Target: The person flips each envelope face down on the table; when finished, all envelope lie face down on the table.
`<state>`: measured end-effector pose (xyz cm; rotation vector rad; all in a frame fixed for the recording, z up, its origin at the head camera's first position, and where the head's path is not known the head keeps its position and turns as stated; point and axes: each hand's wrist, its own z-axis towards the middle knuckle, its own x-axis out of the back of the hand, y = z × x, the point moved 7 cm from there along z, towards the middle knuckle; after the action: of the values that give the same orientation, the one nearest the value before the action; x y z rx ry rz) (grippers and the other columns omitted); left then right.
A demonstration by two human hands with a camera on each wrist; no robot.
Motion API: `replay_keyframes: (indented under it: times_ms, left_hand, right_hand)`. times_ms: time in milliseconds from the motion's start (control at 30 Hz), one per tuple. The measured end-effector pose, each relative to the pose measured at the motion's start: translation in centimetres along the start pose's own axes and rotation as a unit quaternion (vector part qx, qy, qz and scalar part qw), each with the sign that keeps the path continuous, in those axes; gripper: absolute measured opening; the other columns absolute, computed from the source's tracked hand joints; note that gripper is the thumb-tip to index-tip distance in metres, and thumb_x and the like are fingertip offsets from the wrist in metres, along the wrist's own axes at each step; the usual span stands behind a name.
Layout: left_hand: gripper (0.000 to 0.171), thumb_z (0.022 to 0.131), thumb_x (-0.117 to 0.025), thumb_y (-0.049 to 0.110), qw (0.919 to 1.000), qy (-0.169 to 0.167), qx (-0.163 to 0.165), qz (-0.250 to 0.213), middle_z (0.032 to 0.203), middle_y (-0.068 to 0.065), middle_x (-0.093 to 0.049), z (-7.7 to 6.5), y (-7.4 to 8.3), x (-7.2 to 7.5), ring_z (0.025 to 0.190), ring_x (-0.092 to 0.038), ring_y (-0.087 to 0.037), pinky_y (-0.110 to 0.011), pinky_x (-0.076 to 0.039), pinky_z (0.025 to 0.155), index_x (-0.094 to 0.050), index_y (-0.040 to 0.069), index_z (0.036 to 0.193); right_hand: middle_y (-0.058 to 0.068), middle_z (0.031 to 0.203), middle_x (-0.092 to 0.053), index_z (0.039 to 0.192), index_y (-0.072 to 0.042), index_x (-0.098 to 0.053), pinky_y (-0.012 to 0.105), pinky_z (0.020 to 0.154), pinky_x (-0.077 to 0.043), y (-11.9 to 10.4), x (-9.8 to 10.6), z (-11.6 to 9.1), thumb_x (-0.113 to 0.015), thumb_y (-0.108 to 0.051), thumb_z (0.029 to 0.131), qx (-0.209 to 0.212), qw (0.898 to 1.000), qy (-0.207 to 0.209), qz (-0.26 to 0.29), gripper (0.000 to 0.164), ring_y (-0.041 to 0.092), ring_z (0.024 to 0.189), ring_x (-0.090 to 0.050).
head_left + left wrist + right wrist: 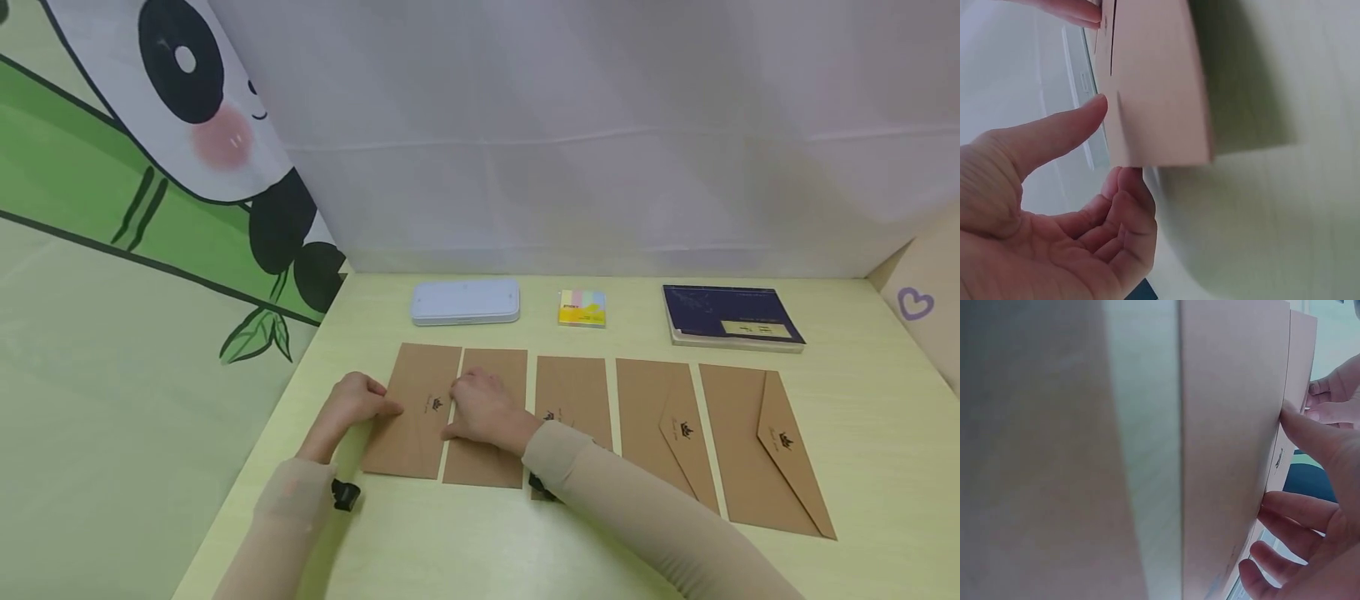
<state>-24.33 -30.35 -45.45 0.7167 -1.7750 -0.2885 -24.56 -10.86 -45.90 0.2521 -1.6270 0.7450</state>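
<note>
Several brown envelopes with black crown prints lie in a row. My left hand [358,398] is at the left edge of the leftmost envelope [408,375], pinching it with the thumb over its face and curled fingers at the edge. In the left wrist view that envelope [1157,81] casts a shadow on the table. My right hand [487,408] reaches across to the seam between the leftmost envelope and the second envelope [487,467]. In the right wrist view, its thumb and fingertips [1272,503] touch along this seam, spread apart and loosely bent.
Behind the row are a pale pencil case [465,302], a pack of sticky notes [582,308] and a dark blue book [731,317]. The right forearm [637,500] passes over the third envelope [573,379]. Farther right lie two more envelopes, their flaps visible.
</note>
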Motion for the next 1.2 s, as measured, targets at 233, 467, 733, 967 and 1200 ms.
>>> replay_keyframes:
  times_ms: [233, 467, 733, 967, 1200]
  left_hand:
    - [0.030, 0.079, -0.074, 0.009, 0.9974, -0.004, -0.033, -0.064, 0.089, -0.012, -0.063, -0.5, 0.0, 0.8, 0.076, -0.058, -0.021, -0.032, -0.049, 0.065, -0.062, -0.007, 0.103]
    - [0.030, 0.085, -0.062, -0.005, 0.9886, -0.028, -0.044, -0.142, 0.093, -0.015, -0.059, -1.1, 0.5, 1.1, 0.077, -0.058, -0.020, -0.029, -0.053, 0.067, -0.057, -0.009, 0.114]
    - [0.040, 0.088, -0.057, -0.006, 0.9697, -0.072, -0.084, -0.218, 0.110, -0.024, -0.058, -1.9, 1.6, 1.2, 0.087, -0.062, -0.022, -0.034, -0.053, 0.076, -0.049, -0.015, 0.126]
    - [0.038, 0.092, -0.055, -0.002, 0.9491, -0.104, -0.124, -0.270, 0.117, -0.026, -0.059, -1.9, 2.0, 0.8, 0.089, -0.064, -0.021, -0.035, -0.053, 0.078, -0.048, -0.017, 0.127]
    - [0.041, 0.096, -0.056, 0.009, 0.9218, -0.145, -0.148, -0.327, 0.124, -0.022, -0.057, -2.1, 2.5, 0.1, 0.100, -0.062, -0.024, -0.040, -0.051, 0.082, -0.049, -0.011, 0.131]
  right_hand:
    - [-0.001, 0.114, -0.062, 0.105, -0.013, -0.070, 0.041, 0.093, -0.040, -0.1, -0.2, 0.1, -0.078, -0.054, 0.072, -0.001, 1.000, -0.008, -0.005, 0.053, 0.022, 0.113, -0.049]
    - [-0.001, 0.111, -0.062, 0.107, -0.013, -0.069, 0.044, 0.091, -0.039, -0.2, -0.4, 0.1, -0.077, -0.052, 0.073, -0.007, 1.000, -0.023, -0.001, 0.052, 0.023, 0.113, -0.048]
    - [-0.002, 0.103, -0.064, 0.111, -0.016, -0.069, 0.042, 0.087, -0.040, -0.2, 0.1, -0.1, -0.078, -0.049, 0.075, 0.009, 1.000, -0.009, 0.007, 0.050, 0.021, 0.104, -0.052]
    - [-0.005, 0.085, -0.063, 0.114, -0.017, -0.067, 0.034, 0.073, -0.044, -1.1, 0.6, -0.3, -0.072, -0.049, 0.081, 0.044, 0.999, 0.001, 0.013, 0.047, 0.015, 0.080, -0.054]
    - [-0.005, 0.095, -0.062, 0.120, -0.012, -0.060, 0.030, 0.076, -0.045, -1.3, 0.9, -0.8, -0.067, -0.050, 0.085, 0.050, 0.995, -0.028, 0.077, 0.052, 0.012, 0.082, -0.056]
